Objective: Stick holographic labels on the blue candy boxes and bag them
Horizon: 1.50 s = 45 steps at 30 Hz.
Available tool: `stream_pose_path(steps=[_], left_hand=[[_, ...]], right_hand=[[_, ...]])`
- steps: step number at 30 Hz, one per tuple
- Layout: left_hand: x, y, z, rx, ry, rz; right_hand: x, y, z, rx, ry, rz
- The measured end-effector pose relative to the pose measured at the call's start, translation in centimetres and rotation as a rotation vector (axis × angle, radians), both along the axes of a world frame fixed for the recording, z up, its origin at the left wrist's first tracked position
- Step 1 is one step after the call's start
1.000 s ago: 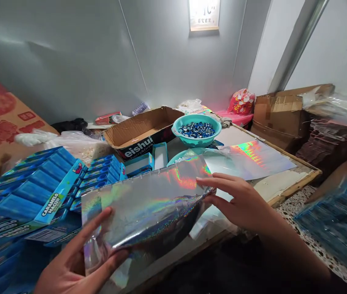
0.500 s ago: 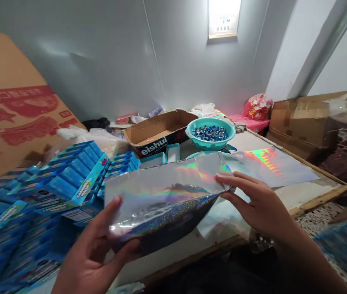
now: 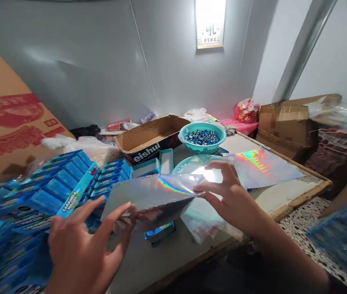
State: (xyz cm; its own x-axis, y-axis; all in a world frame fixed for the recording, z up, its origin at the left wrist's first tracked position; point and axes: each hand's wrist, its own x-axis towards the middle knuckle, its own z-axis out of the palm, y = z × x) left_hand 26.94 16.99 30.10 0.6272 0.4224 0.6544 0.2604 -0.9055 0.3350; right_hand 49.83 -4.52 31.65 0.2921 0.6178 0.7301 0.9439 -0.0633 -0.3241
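Both hands up over the near edge of the bench (image 3: 286,192), holding one holographic foil bag (image 3: 152,194) between them, tilted nearly flat, well above the bench top. Right hand (image 3: 233,200): thumb and fingers pinched on the bag's right corner, closed on it. Left hand (image 3: 81,249): fingers spread wide and apart; only the fingertips (image 3: 127,212) meet the bag's left edge (whether they grip or merely steady it, cannot tell).

Under the raised bag, a small blue carton (image 3: 160,232) lies on the bench beside a clear plastic sleeve (image 3: 201,222).

Left of the hands: a heaped pile of blue candy boxes (image 3: 57,192), lettered "CARAMELO MACIZO", some stacked, some slumped.

Behind the bag: an open cardboard tray (image 3: 149,136) printed "eishui"; just right of it a teal bowl (image 3: 202,139) full of blue round pieces, sitting above a second teal bowl (image 3: 188,161) mostly hidden by the bag.

Further right on the bench, a flat holographic sheet (image 3: 262,163) catching rainbow glare.

Far right, off the bench: brown cardboard boxes (image 3: 286,122). A lit sign (image 3: 210,24) on the grey wall.
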Motion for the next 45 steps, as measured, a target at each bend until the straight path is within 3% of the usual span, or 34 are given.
stream_pose_path(steps=[3, 5, 8, 13, 16, 22, 25, 31, 37, 45], left_hand=[[2.2, -2.4, 1.6, 0.321, 0.129, -0.15], [3.3, -3.8, 2.3, 0.331, 0.173, -0.281], [4.0, -4.6, 2.9, 0.173, 0.198, -0.336], [2.6, -3.6, 3.6, -0.367, 0.452, -0.403], [2.1, -3.4, 3.8, -0.483, 0.523, -0.423], [2.7, -4.8, 2.7, -0.149, 0.25, -0.265], [3.3, -5.5, 1.9, -0.003, 0.122, -0.288], [4.0, -5.3, 0.7, 0.029, 0.04, -0.326], [4.2, -5.2, -0.3, 0.089, -0.039, -0.319], [5.2, -5.5, -0.2, 0.213, -0.145, -0.371]], right_hand=[[-1.4, 1.2, 0.8, -0.021, 0.045, 0.231], [-2.5, 1.8, 1.2, -0.022, 0.118, 0.364], [-3.8, 2.2, 1.5, 0.007, 0.322, 0.37], [-4.8, 1.9, 1.2, -0.094, 0.726, 0.338], [-5.2, 2.2, 0.5, -0.144, 0.86, 0.346], [-5.6, 3.6, -1.4, -0.103, 1.012, 0.344], [-5.6, 3.7, -1.8, -0.031, 1.037, 0.405], [-5.3, 3.4, -1.6, -0.009, 1.033, 0.465], [-5.0, 3.5, -1.9, -0.024, 1.198, 0.5], [-4.8, 3.9, -2.1, 0.028, 1.286, 0.486]])
